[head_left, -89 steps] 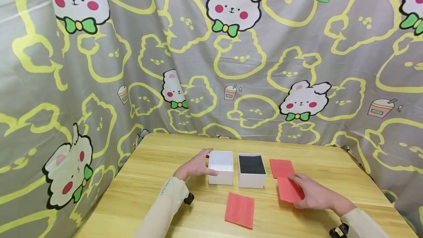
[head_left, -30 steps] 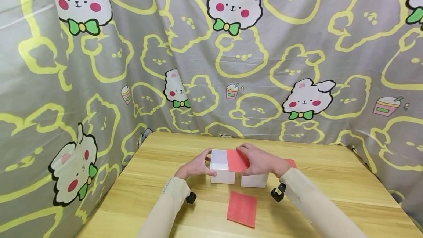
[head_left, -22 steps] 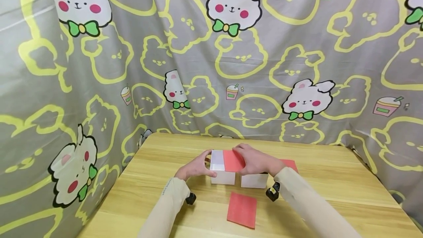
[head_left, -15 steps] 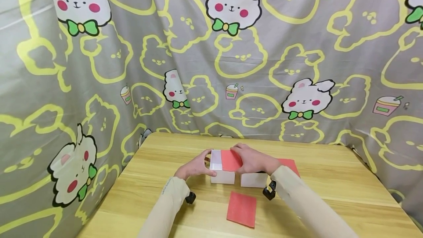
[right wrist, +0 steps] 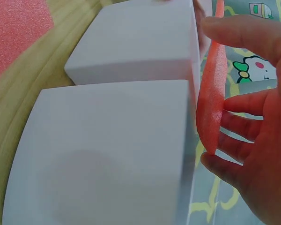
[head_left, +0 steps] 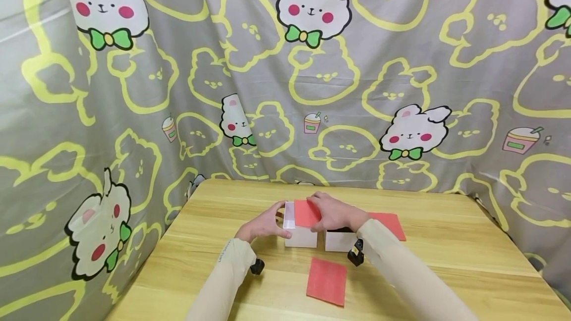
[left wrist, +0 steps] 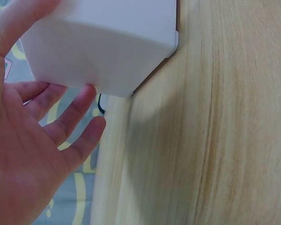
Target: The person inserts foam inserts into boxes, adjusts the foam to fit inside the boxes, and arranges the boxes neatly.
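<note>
My left hand grips the left white box from its left side, thumb at the front and fingers behind. In the left wrist view fingertips of that hand meet the wall of the box. A thin red foam sheet lies over the box's open top, covering its right part. My right hand holds this sheet by its front and back edges. The right wrist view shows the sheet edge-on at the box rim, slightly bowed between thumb and fingers.
A second white box with a dark filling stands right beside the first, partly under my right hand. One red foam sheet lies in front of the boxes, another to their right. A patterned curtain hangs behind the wooden table.
My right hand has lifted a red sheet from the right side, brought it over the left box and kept shifting it slightly left. My left hand has stayed on the box.
</note>
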